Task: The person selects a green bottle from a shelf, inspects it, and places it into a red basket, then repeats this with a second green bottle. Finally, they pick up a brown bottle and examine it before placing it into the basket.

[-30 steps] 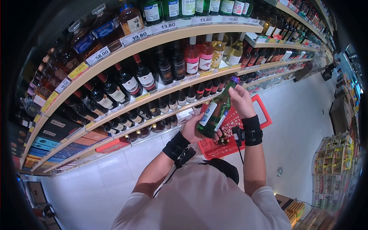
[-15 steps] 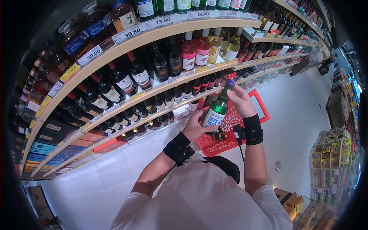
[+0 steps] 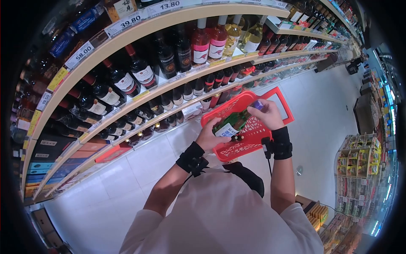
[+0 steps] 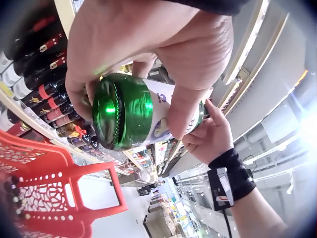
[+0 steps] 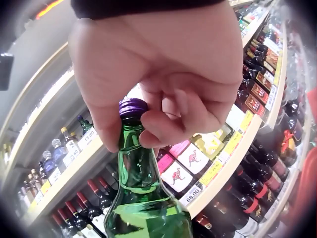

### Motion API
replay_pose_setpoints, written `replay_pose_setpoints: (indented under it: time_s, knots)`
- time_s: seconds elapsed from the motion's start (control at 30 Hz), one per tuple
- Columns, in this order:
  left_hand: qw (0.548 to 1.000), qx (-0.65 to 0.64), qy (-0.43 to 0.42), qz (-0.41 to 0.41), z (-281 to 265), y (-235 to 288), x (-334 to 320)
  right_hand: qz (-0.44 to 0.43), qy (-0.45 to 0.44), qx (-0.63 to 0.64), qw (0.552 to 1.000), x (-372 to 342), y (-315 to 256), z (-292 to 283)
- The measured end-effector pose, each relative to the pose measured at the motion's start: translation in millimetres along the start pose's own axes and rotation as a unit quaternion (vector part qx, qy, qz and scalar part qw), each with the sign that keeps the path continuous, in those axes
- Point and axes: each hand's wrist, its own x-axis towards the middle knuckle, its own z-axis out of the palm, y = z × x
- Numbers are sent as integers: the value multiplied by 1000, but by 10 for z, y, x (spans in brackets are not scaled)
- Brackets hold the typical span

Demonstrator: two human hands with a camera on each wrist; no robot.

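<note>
A green glass bottle (image 3: 239, 120) with a white label is held tilted between both hands, overlapping the red shopping basket (image 3: 224, 155) in the head view. My left hand (image 3: 207, 135) grips its lower body; the left wrist view shows the thumb across the label and the round green base (image 4: 106, 111) facing the camera. At the other end, my right hand (image 3: 271, 114) pinches the neck just below the purple cap (image 5: 132, 106). Inside the basket, small bottle tops (image 3: 239, 138) show beneath the held bottle.
On the left, a long shelf rack carries wine bottles (image 3: 139, 67) and price tags (image 3: 130, 19). The basket's red handle (image 3: 287, 101) sticks out to the right. Pale floor tiles (image 3: 311, 101) run along the aisle, with a snack rack (image 3: 359, 161) on the far right.
The bottle has turned so its printed label faces up, and it has tipped flatter and lower, over the basket. Both hands stay on it. The head view has shifted down and right.
</note>
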Motion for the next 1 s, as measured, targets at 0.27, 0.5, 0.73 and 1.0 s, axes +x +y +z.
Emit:
replay_pose_setpoints:
  time_s: [0.27, 0.5, 0.73, 1.0]
  knots:
    - [987, -96, 107, -74, 98, -259, 130, 113, 92, -201, 969, -113, 640, -52]
    - [860, -489, 136, -54, -171, -491, -61, 214, 113, -289, 926, -118, 1765, -364]
    - [864, -480, 79, -132, -78, -535, -127, 301, 52, -274, 912, -53, 2694, -394]
    - [905, -332, 175, -202, 304, -744, 13, 402, -13, -263, 877, -177, 4051, -12]
